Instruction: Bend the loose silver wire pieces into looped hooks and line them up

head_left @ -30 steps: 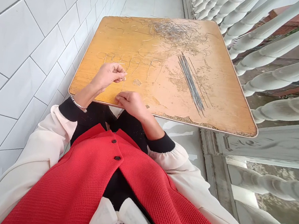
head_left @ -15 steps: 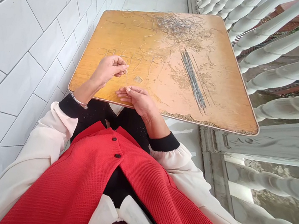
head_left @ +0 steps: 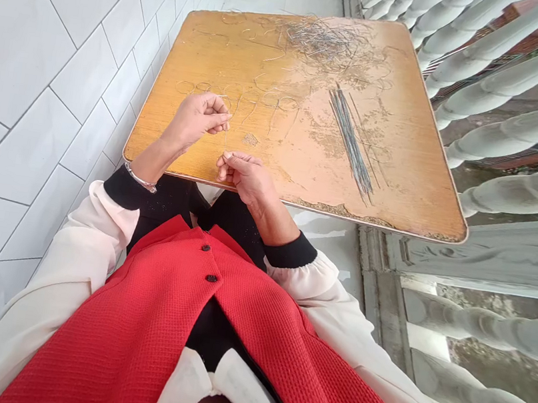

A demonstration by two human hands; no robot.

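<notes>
Over the near left part of the wooden table [head_left: 211, 45], my left hand [head_left: 201, 120] pinches a thin wire, faint between the two hands. My right hand [head_left: 247, 175], lower and to the right, has thumb and forefinger pressed together on the wire's lower end, its other fingers curled. Just beyond my hands lies a row of looped wire pieces [head_left: 277, 102]. A small pile of tiny bits [head_left: 251, 139] sits right of my left hand. Further right is a bundle of straight grey wires [head_left: 351, 143].
A tangled heap of wire [head_left: 321, 39] lies at the table's far edge, with loose curved pieces around it. A white tiled wall [head_left: 30, 71] runs along the left. White balusters [head_left: 526, 139] stand beyond the table's right edge.
My right hand's outstretched fingers have curled in, and the hand has shifted slightly. My left hand has stayed nearly in place, still pinching. The view has shifted a little.
</notes>
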